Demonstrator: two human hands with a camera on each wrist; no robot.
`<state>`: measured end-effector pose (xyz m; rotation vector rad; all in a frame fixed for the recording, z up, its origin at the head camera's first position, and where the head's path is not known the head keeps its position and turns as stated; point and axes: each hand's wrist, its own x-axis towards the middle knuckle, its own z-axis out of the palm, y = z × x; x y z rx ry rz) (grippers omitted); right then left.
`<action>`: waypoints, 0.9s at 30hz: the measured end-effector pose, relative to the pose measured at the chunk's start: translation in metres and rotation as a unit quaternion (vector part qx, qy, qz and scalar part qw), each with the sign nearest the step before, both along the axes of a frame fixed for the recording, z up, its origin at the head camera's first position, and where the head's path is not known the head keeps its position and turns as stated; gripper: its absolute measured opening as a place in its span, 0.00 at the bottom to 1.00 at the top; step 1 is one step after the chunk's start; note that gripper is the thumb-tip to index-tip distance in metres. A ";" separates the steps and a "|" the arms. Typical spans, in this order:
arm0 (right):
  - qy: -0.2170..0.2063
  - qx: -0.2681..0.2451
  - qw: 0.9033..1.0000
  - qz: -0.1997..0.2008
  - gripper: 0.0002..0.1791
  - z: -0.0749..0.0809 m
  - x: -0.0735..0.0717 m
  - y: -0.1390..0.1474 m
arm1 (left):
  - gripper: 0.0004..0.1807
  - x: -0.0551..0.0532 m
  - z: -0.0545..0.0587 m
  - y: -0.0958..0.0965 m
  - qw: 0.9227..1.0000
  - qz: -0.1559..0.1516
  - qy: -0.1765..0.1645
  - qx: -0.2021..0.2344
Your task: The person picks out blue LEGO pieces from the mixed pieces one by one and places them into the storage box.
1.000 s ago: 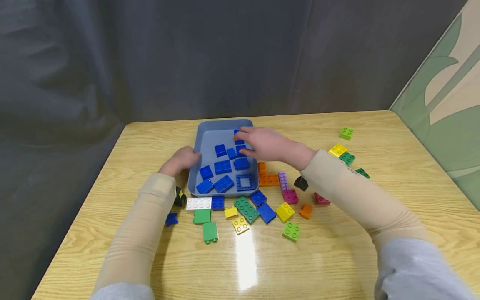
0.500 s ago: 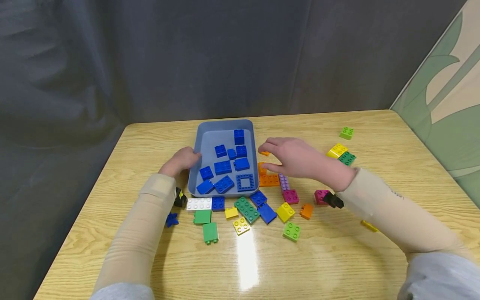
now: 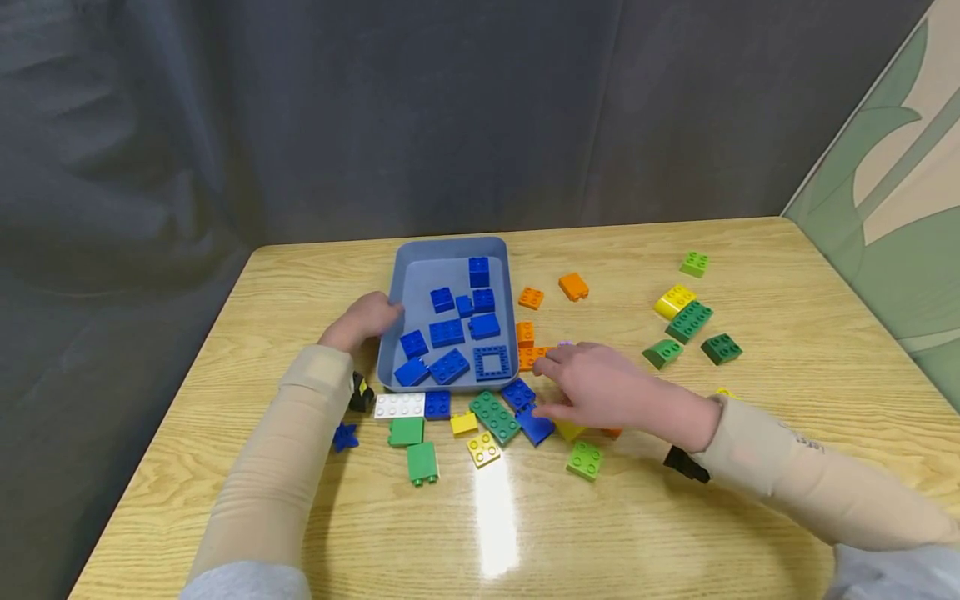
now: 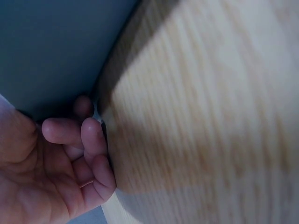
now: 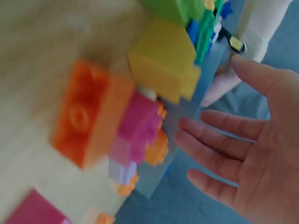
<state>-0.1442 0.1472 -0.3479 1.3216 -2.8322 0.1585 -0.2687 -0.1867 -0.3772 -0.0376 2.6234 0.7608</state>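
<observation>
My left hand (image 3: 363,322) grips the left rim of a blue-grey plastic tray (image 3: 411,271), thumb over the edge. In the left wrist view the curled fingers (image 4: 96,140) lie along the tray's outer side. Several blue toy bricks (image 3: 447,332) are spread inside. My right hand (image 3: 609,385) is just right of the tray's front corner, holding nothing, above loose bricks. Its fingertips are close over a blue brick (image 3: 536,428) in the head view and partly cover a yellow brick (image 3: 567,431). The right wrist view shows spread fingers (image 5: 219,158) apart from an orange brick (image 5: 86,112).
In front of the tray lie a white brick (image 3: 400,406), green brick (image 3: 495,418), light green brick (image 3: 585,460) and a blue star-shaped piece (image 3: 345,437). Orange bricks (image 3: 573,287) sit right of it. Farther right are yellow (image 3: 675,301) and dark green bricks (image 3: 688,321).
My right hand has left the tray's far right part, moved right, then come toward me over the loose bricks. My left hand has stayed at the tray's rim.
</observation>
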 end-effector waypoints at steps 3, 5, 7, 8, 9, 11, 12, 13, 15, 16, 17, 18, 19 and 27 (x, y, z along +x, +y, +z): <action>-0.001 -0.004 1.000 0.008 0.26 -0.008 0.005 -0.002 | 0.20 -0.001 0.000 0.000 1.000 -0.002 0.002 -0.002; -0.001 -0.004 1.000 0.014 0.25 -0.012 0.008 -0.004 | 0.20 -0.001 0.000 0.000 1.000 -0.001 0.000 -0.001; 0.003 -0.001 1.000 0.017 0.25 -0.017 0.010 -0.006 | 0.20 -0.001 0.000 0.000 1.000 0.001 -0.002 0.001; 0.004 0.002 1.000 0.018 0.25 -0.019 0.011 -0.006 | 0.20 -0.001 0.000 0.000 1.000 0.001 -0.002 0.001; 0.007 0.004 1.000 0.017 0.25 -0.020 0.011 -0.007 | 0.20 0.000 0.001 0.000 1.000 0.002 -0.004 0.001; 0.015 0.007 1.000 0.014 0.26 -0.023 0.013 -0.009 | 0.20 0.000 0.001 0.000 1.000 0.003 -0.006 0.004; 0.019 0.009 1.000 0.011 0.27 -0.024 0.014 -0.010 | 0.20 0.000 0.002 0.000 1.000 0.003 -0.006 0.005; 0.023 0.010 1.000 0.007 0.28 -0.025 0.015 -0.011 | 0.20 0.001 0.002 0.001 1.000 0.004 -0.006 0.006; 0.029 0.012 1.000 -0.002 0.30 -0.027 0.016 -0.013 | 0.20 0.001 0.002 0.000 1.000 0.003 -0.005 0.007; 0.031 0.011 0.999 -0.006 0.30 -0.028 0.016 -0.013 | 0.20 0.001 0.002 0.000 1.000 0.003 -0.003 0.007; 0.033 0.010 0.999 -0.009 0.31 -0.028 0.017 -0.014 | 0.20 0.001 0.002 0.001 1.000 0.003 -0.001 0.006; 0.032 0.009 0.999 -0.012 0.31 -0.029 0.017 -0.015 | 0.20 0.001 0.001 0.001 1.000 0.003 -0.001 0.004; 0.031 0.008 0.999 -0.014 0.31 -0.029 0.017 -0.016 | 0.20 0.001 0.001 0.001 1.000 0.003 -0.001 0.003; -0.007 0.015 0.999 -0.033 0.27 -0.028 0.016 -0.017 | 0.20 0.000 0.001 0.001 1.000 -0.004 0.003 -0.008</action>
